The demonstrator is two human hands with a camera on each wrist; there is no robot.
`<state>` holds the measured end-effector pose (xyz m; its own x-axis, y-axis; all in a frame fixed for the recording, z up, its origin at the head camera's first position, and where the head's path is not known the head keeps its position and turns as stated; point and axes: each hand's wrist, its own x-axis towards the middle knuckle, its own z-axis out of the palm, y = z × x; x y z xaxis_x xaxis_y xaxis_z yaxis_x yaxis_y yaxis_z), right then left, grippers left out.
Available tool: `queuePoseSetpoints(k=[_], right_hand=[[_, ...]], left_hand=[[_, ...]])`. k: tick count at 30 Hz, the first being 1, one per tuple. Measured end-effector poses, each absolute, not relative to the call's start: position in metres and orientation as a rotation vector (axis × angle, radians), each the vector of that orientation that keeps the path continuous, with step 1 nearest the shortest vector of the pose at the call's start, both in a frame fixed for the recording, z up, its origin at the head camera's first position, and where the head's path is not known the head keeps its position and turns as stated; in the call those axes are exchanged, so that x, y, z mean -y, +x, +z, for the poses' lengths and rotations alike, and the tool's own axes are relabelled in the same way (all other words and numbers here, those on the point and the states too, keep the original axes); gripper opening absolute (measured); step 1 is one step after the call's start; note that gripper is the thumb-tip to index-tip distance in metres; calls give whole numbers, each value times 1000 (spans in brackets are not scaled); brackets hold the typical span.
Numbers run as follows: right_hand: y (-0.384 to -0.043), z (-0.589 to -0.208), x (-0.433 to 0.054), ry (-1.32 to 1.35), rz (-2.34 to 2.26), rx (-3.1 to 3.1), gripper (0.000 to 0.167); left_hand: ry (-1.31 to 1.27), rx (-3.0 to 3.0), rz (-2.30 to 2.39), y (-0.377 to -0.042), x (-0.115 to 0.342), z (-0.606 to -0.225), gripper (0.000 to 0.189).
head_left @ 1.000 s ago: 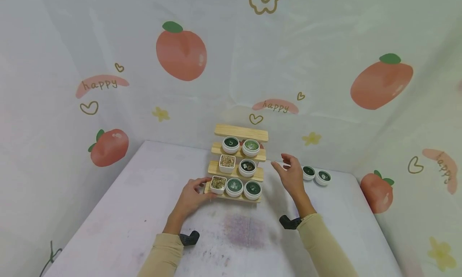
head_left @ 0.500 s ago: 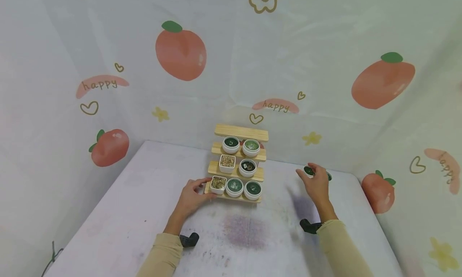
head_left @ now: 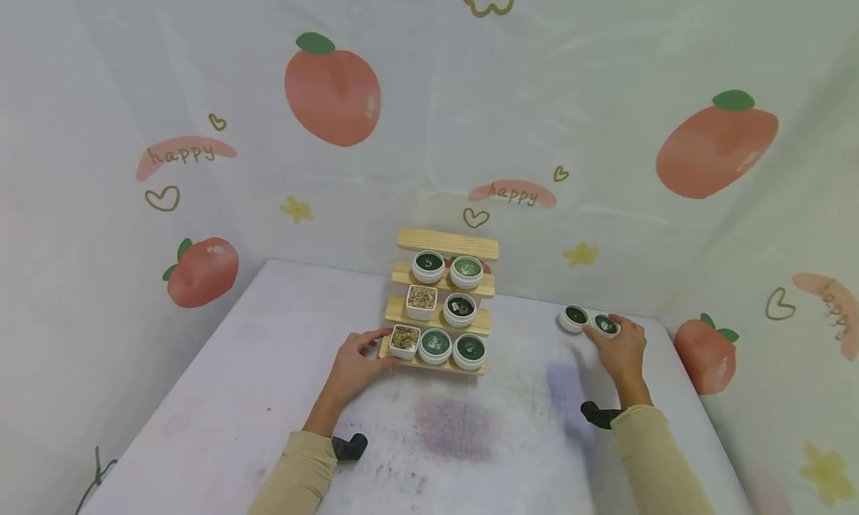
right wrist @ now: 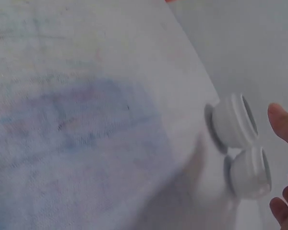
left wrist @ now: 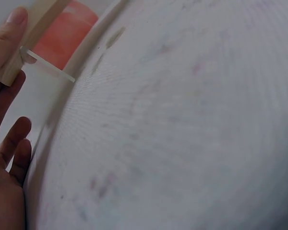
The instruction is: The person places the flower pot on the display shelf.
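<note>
A stepped wooden rack holds several small white pots. My left hand pinches the left end of its lowest board, beside a square pot of speckled grains. The left wrist view shows the thumb on the wooden board and a finger beneath it. My right hand is at the rightmost of two round white pots on the table, thumb and fingers spread about the dark-green-topped pot. In the right wrist view, the thumb stands apart from both pots. The other round pot sits just left.
Two round green-topped pots share the lowest board with the square one. Higher up are another square pot and several round ones. A white printed curtain hangs behind the white table.
My right hand has moved right, from beside the rack, past the left loose pot to the right one. My left hand stays on the rack's lowest board.
</note>
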<state>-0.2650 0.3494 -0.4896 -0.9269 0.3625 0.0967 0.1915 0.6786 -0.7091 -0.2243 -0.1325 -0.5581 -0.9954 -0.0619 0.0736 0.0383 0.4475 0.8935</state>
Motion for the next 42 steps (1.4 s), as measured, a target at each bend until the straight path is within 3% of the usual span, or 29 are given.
queuePoseSetpoints(k=[13,24,42], right_hand=[[-283,-507,-368,-541,1200,2667,83],[-299,-522,-369,-562,1221,2664,80],[-286,-511,-365,-722,1324,2571,71]], left_hand=[[6,2569,-1593,-227,133,-563,64],[22,2591,-1576,-225,133,-559,64],[-7,2576,-1578,-225,133,-560,64]])
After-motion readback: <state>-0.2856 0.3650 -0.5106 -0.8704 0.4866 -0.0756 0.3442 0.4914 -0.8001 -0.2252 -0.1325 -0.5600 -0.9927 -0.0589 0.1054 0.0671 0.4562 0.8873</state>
